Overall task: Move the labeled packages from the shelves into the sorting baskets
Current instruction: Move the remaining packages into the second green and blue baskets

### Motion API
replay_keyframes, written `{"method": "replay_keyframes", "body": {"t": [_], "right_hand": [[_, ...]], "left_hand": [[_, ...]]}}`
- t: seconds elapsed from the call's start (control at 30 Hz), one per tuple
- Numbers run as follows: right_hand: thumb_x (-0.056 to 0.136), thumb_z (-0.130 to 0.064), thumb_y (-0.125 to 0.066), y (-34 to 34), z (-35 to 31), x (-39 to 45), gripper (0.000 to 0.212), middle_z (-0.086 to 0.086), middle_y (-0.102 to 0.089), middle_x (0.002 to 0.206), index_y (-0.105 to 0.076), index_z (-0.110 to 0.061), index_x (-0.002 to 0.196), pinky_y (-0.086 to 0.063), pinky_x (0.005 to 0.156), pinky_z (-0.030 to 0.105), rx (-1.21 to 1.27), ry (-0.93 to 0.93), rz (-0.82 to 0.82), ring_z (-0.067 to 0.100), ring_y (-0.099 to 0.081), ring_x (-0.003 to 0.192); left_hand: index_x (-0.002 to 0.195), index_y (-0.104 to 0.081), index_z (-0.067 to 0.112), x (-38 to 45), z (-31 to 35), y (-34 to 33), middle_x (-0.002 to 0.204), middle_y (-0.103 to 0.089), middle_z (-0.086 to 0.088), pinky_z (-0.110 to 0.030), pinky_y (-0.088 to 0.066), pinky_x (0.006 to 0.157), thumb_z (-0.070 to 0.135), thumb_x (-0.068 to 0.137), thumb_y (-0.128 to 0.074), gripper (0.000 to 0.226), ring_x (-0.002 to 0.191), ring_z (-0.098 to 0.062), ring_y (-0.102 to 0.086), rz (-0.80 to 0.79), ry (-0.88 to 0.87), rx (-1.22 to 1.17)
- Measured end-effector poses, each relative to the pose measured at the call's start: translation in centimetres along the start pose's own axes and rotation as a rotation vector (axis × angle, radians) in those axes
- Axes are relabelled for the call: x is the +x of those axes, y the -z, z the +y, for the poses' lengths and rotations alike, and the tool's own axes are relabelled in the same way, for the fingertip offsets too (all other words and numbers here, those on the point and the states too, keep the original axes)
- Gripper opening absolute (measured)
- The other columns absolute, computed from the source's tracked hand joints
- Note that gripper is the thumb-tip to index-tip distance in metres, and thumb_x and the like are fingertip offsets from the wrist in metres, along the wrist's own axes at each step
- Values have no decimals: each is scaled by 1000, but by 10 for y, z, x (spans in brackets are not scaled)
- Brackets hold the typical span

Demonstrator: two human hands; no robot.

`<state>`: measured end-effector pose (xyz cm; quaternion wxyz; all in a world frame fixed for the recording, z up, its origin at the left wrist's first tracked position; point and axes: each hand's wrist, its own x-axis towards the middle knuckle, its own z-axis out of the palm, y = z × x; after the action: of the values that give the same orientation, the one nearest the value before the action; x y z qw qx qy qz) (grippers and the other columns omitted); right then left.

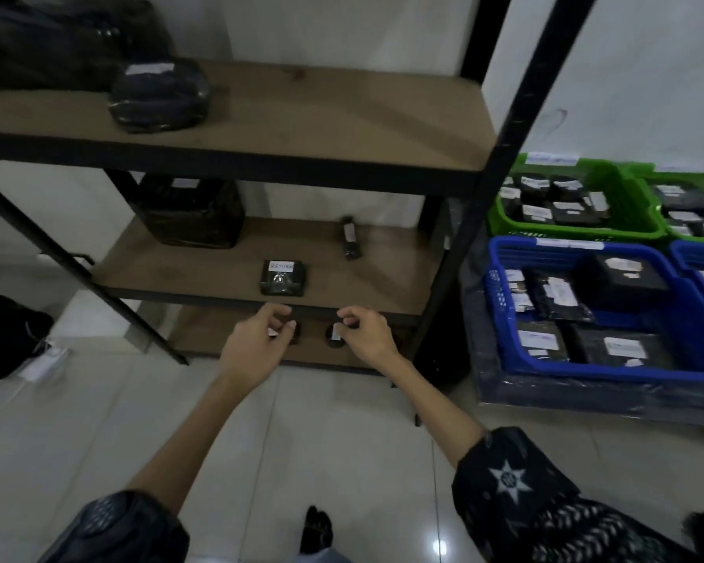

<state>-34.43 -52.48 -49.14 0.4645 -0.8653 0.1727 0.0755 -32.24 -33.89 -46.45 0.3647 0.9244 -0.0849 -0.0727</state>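
Observation:
Two small dark round packages with white labels lie on the bottom shelf (228, 339). My left hand (257, 339) has its thumb and fingers curled round the left small package (295, 337), which it partly hides. Beside it, my right hand (364, 333) hovers with loosely curled fingers just right of the right small package (334, 337), not gripping it. On the middle shelf (204, 266) lie a square package labelled "RETURN" (282, 278), a narrow package (350, 237) and a large wrapped package (190, 213). The top shelf (322, 115) carries a bagged package (159, 95).
To the right of the black rack post (517, 128), a blue basket (586, 371) and a green basket (635, 197) hold several labelled packages, with more baskets behind them at the frame edge. A dark bag (5, 335) sits on the tiled floor at the left.

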Motion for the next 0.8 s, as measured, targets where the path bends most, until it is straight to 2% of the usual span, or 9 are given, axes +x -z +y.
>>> {"method": "replay_keyframes", "body": {"t": [0.13, 0.27, 0.4, 0.53, 0.63, 0.7, 0.8], "right_hand": [[87, -25, -62, -37, 1, 23, 22, 2, -68, 104, -68, -16, 106, -48, 89, 29, 29, -73, 67, 15, -62, 99], [88, -14, -60, -66, 17, 43, 21, 7, -67, 109, -67, -11, 108, -46, 88, 25, 28, -167, 86, 19, -62, 99], [87, -9, -58, -97, 58, 66, 22, 12, -66, 110, -69, -6, 106, -47, 87, 30, -15, -224, 147, 27, -62, 102], [88, -7, -57, -140, 131, 102, 19, 17, -66, 106, -68, -1, 102, -47, 83, 33, -16, -281, 236, 32, -62, 98], [89, -10, -56, -182, 199, 136, 23, 16, -67, 107, -68, -6, 107, -42, 75, 24, 1, -341, 284, 32, -61, 100], [89, -15, -55, -212, 244, 157, 26, 14, -64, 112, -67, -10, 112, -42, 80, 27, -23, -381, 266, 32, -58, 107], [90, -21, -54, -255, 310, 187, 28, 15, -60, 120, -64, -13, 116, -44, 92, 35, -97, -396, 249, 34, -52, 116]], "left_hand": [[115, -59, 25, 37, -36, -6, 99, -67, 3, -29, -47, 79, 32, 92, -55, 24, 97, -18, -62, -148, -11, 66], [115, -60, 20, 72, -63, -30, 106, -68, 3, -22, -41, 75, 27, 93, -55, 24, 97, -15, -62, -248, -63, 90], [110, -62, 22, 105, -103, -82, 104, -67, 4, -26, -47, 76, 26, 93, -54, 19, 94, -14, -63, -317, -100, 58], [110, -61, 27, 137, -172, -159, 105, -70, 5, -34, -53, 81, 30, 92, -52, 19, 95, -19, -65, -426, -148, 84], [106, -63, 22, 159, -236, -224, 103, -69, 3, -27, -49, 77, 25, 92, -53, 18, 94, -18, -64, -443, -197, 108], [106, -65, 20, 172, -277, -270, 101, -68, 3, -27, -49, 76, 22, 91, -55, 18, 93, -16, -63, -438, -184, 77], [110, -63, 27, 187, -328, -336, 98, -66, 8, -31, -51, 78, 28, 91, -56, 20, 93, -15, -62, -462, -132, 57]]}}
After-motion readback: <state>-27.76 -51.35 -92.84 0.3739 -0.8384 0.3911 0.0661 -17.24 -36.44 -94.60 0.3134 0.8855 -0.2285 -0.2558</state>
